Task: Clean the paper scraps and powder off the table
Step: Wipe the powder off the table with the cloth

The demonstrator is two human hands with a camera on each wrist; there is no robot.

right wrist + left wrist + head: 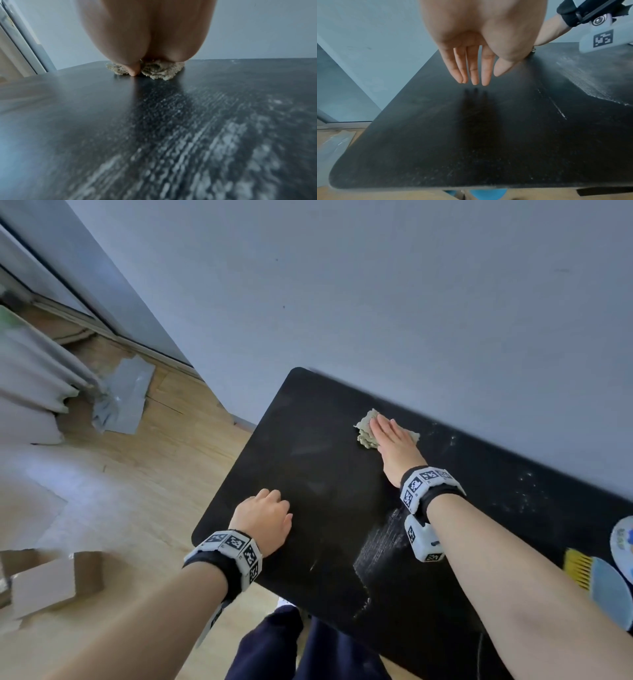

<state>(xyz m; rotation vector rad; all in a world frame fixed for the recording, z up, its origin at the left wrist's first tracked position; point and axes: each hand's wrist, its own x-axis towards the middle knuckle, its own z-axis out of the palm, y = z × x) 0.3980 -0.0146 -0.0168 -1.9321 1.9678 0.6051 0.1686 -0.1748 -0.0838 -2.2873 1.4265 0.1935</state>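
Note:
A black table (308,440) stands against a grey wall. My right hand (394,440) lies flat with straight fingers on a crumpled beige cloth (363,434) near the table's far edge; in the right wrist view the cloth (161,73) bulges out under the palm (145,40). White powder streaks (383,542) smear the table under my right wrist, and finer specks (513,487) dot the right side. The smear also fills the right wrist view as powder (205,142). My left hand (270,515) hovers over the near-left part, its fingers (475,75) hanging relaxed and holding nothing.
A yellow-bristled brush (578,568), a blue dustpan (611,590) and a round printed disc (624,542) lie at the table's right end. Cardboard boxes (51,583) and grey plastic wrap (123,402) sit on the wooden floor to the left.

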